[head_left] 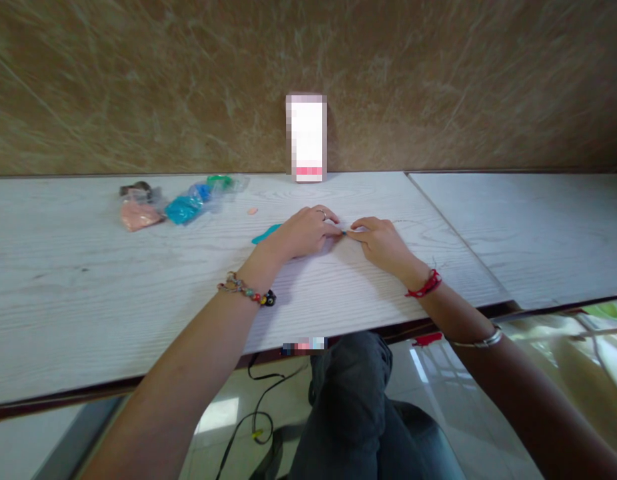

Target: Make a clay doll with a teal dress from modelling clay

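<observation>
A tiny dark blue piece of what looks like modelling clay (344, 233) sits between the fingertips of both hands, just above or on the tabletop. My left hand (308, 231), with a ring on one finger, reaches it from the left with its fingers closed at the tips. From the right, my right hand (384, 245) pinches at the same piece with thumb and index finger. A flat turquoise piece of clay (264, 235) lies partly hidden behind my left wrist. Farther back is a small peach-coloured bit (252, 211).
Along the back left lie clear bags of peach clay (140, 216), turquoise clay (184, 209) and green clay (219, 181), beside a dark brown lump (141, 189). A blurred phone-like screen (307, 140) leans on the marbled wall (438, 87). The white wood-grain table (88, 293) has a seam at right.
</observation>
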A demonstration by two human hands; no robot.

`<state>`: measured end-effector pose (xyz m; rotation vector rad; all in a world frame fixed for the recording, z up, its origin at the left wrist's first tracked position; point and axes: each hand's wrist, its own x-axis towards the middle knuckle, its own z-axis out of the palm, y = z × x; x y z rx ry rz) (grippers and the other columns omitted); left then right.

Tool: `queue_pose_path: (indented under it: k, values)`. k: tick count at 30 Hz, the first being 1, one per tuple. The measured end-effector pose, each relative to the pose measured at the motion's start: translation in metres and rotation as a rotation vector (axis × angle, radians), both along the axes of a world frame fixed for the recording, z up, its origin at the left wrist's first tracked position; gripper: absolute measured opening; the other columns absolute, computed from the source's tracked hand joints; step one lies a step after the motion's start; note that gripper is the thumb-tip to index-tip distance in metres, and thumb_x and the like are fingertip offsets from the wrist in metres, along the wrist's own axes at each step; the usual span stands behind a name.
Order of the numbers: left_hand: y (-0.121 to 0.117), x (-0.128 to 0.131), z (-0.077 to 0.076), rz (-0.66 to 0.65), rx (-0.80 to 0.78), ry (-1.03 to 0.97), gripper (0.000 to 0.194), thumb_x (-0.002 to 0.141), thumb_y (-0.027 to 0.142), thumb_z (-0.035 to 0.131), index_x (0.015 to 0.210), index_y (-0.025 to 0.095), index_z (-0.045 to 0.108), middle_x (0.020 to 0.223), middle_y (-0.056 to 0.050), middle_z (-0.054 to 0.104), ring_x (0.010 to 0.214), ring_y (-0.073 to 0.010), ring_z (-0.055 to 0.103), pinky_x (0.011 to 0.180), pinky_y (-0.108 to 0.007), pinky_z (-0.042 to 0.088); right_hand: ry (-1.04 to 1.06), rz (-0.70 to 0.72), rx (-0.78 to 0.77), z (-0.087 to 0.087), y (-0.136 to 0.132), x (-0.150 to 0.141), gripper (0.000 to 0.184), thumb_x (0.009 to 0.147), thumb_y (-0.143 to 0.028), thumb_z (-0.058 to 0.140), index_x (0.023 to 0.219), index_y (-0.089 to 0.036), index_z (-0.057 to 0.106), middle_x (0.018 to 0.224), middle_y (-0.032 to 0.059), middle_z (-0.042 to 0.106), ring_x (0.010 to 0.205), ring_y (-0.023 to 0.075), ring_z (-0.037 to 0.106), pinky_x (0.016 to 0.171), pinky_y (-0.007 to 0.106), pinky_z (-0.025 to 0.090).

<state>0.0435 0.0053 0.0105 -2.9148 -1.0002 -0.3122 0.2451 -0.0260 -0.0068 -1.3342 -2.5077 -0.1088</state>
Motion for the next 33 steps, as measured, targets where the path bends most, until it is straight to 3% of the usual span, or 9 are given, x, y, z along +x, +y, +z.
queue_pose_path:
  k: [9, 13, 23, 29, 33]
  values:
    - [0.0, 0.004, -0.004, -0.004, 0.046, -0.034, 0.036, 0.084, 0.012, 0.044, 0.113, 0.02, 0.064, 0.117, -0.006, 0.064, 0.111, -0.0179, 0.053, 0.094, -0.034, 0.042, 0.275, 0.05, -0.06, -0.011, 0.009, 0.004, 0.05, 0.073, 0.003, 0.038, 0.104, -0.02, 0.07, 0.109, 0.0061, 0.065, 0.1, 0.0178, 0.06, 0.091, 0.032, 0.045]
    - [-0.002, 0.006, -0.002, 0.038, 0.035, -0.022, 0.032, 0.085, 0.014, 0.046, 0.109, 0.017, 0.066, 0.117, -0.008, 0.063, 0.113, -0.0203, 0.052, 0.095, -0.036, 0.042, 0.209, 0.026, -0.068, -0.009, 0.007, 0.001, 0.047, 0.075, 0.001, 0.039, 0.105, -0.019, 0.069, 0.111, 0.0082, 0.064, 0.103, 0.0197, 0.058, 0.09, 0.035, 0.046]
    - [-0.001, 0.004, -0.004, 0.023, 0.027, 0.015, 0.036, 0.085, 0.012, 0.045, 0.112, 0.025, 0.065, 0.119, -0.004, 0.062, 0.114, -0.0178, 0.051, 0.095, -0.034, 0.041, 0.223, -0.011, -0.002, -0.007, 0.004, 0.0, 0.044, 0.078, -0.001, 0.039, 0.106, -0.018, 0.068, 0.107, 0.01, 0.062, 0.101, 0.021, 0.056, 0.086, 0.034, 0.046]
    - [-0.005, 0.007, -0.001, 0.017, 0.052, 0.001, 0.032, 0.089, 0.021, 0.043, 0.111, 0.023, 0.065, 0.117, -0.006, 0.062, 0.114, -0.0188, 0.05, 0.095, -0.035, 0.041, 0.085, -0.025, 0.012, -0.004, -0.002, 0.001, 0.039, 0.079, -0.003, 0.041, 0.094, -0.02, 0.072, 0.108, 0.0101, 0.063, 0.099, 0.0226, 0.055, 0.084, 0.038, 0.044]
    - [-0.006, 0.009, -0.002, -0.007, 0.048, 0.031, 0.035, 0.089, 0.018, 0.041, 0.114, 0.025, 0.064, 0.12, -0.006, 0.06, 0.115, -0.0194, 0.05, 0.094, -0.035, 0.041, 0.159, -0.002, -0.029, -0.005, 0.002, 0.002, 0.042, 0.077, -0.001, 0.04, 0.098, -0.021, 0.071, 0.107, 0.0088, 0.063, 0.1, 0.0215, 0.055, 0.084, 0.037, 0.044]
